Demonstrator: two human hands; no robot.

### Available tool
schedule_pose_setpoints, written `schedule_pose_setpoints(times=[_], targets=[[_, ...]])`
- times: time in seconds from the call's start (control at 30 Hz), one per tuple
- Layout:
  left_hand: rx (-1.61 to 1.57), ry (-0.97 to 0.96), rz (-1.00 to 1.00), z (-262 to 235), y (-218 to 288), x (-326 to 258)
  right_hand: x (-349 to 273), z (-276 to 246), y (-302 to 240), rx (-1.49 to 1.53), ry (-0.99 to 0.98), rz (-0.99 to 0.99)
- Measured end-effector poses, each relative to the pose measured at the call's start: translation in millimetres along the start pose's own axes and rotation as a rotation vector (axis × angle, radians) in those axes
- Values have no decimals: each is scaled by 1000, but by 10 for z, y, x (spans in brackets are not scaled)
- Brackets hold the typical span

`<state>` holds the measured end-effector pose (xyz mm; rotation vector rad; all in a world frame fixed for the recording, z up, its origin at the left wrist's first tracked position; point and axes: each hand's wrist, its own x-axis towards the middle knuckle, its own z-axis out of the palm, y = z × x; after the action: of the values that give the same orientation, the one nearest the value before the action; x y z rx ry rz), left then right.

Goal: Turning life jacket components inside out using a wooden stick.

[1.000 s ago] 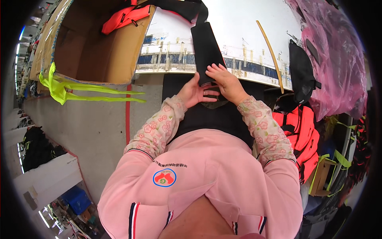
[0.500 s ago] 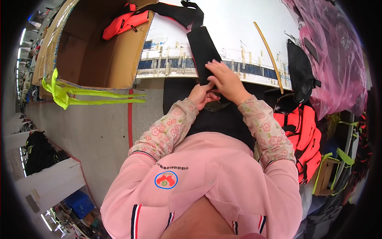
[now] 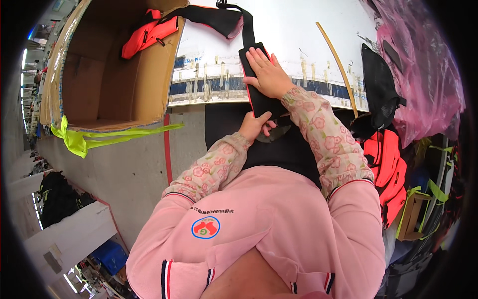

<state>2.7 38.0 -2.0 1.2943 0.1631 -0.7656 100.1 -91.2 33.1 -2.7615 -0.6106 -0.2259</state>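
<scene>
Pressing flat now, right hand (image 3: pixel 267 74) has slid up the long black padded strip (image 3: pixel 259 94); left hand (image 3: pixel 255 127) fingers pinch its lower end at the white surface (image 3: pixel 298 30) edge.

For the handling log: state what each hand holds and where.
Left hand pinches the near end of the black padded strip; right hand presses flat on its middle.

white table (image 3: pixel 298 30) | on it: black pad (image 3: pixel 259 79), yellow stick (image 3: pixel 338 62), black strap (image 3: pixel 219 15)

White worktable (image 3: pixel 308 30) ahead, open cardboard box (image 3: pixel 99 74) at left, grey concrete floor (image 3: pixel 124 169) with red line, pink plastic bag (image 3: pixel 423 65) right.
</scene>
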Motion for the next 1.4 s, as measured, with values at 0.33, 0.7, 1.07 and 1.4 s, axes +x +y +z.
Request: schedule_pose_setpoints(times=[0.33, 0.7, 1.07, 1.4], targets=[[-100, -21, -72, -13, 26, -31, 536, 116, 323, 223, -100, 194], [-326, -78, -196, -51, 134, -135, -1176, -404, -69, 236, 4, -21], [-418, -150, -283, 180, 236, -250, -1299, -590, -386, -85, 267, -57], [-301, -497, 100, 13, 663, -223, -1241, -1135, -135, 1342, 777, 555]])
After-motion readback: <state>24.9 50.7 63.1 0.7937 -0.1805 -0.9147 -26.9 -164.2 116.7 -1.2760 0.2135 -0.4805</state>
